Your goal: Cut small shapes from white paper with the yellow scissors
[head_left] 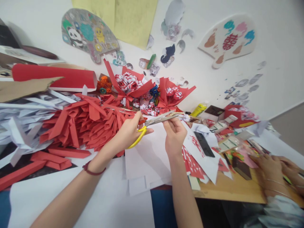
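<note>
My left hand (pixel 128 131), with a dark red band on the wrist, is closed round the handles of a pair of scissors (pixel 158 120). One handle loop is yellow, and a red part shows near the fingers. The blades point right and look slightly parted. Beside the blade tips, my right hand (pixel 176 138) is closed in a pinch; what lies between its fingers is too small and blurred to make out. Under both hands lie white paper sheets (pixel 148 164). A big heap of folded red paper strips (pixel 80 123) is left of my left hand.
Folded white strips (pixel 21 123) pile up at far left, near a red paper roll (pixel 57 77). Red-wrapped paper bouquets (pixel 129 84) stand against the wall. At right are a dark phone (pixel 203 144), red cut-outs (pixel 193 163) and another person's hands (pixel 270 166).
</note>
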`<state>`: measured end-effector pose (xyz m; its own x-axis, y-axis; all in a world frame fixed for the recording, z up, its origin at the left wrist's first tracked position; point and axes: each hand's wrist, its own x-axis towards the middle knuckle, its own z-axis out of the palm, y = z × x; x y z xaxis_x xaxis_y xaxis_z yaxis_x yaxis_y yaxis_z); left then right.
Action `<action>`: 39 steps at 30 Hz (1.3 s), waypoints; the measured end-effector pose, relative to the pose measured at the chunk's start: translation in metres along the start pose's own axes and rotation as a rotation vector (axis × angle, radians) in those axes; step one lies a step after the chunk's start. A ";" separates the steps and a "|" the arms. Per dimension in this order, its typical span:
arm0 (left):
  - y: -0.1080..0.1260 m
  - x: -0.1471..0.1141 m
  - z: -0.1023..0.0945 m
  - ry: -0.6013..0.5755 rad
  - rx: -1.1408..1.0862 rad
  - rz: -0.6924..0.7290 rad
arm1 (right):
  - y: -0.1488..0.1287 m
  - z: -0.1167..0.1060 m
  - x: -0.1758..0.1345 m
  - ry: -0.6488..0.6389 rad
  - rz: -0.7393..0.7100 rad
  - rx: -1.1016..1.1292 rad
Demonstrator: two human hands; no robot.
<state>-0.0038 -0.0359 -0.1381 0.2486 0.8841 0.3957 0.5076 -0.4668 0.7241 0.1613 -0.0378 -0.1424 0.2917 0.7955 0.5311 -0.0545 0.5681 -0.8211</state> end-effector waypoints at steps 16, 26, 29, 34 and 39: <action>0.000 0.001 0.004 0.023 -0.007 0.000 | 0.002 0.004 -0.001 0.041 0.016 0.066; 0.005 -0.001 0.008 0.031 -0.076 -0.025 | 0.004 0.009 -0.003 0.064 0.096 0.135; 0.006 -0.001 0.009 0.031 -0.100 -0.028 | 0.004 0.010 -0.004 0.067 0.105 0.160; 0.005 -0.002 0.012 0.026 -0.102 -0.055 | 0.001 0.014 -0.005 0.058 0.118 0.241; 0.005 -0.003 0.014 0.042 -0.089 -0.055 | 0.000 0.016 -0.006 0.055 0.131 0.253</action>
<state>0.0095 -0.0402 -0.1437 0.1868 0.9076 0.3760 0.4437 -0.4194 0.7920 0.1448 -0.0390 -0.1420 0.3176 0.8570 0.4058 -0.3298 0.5011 -0.8001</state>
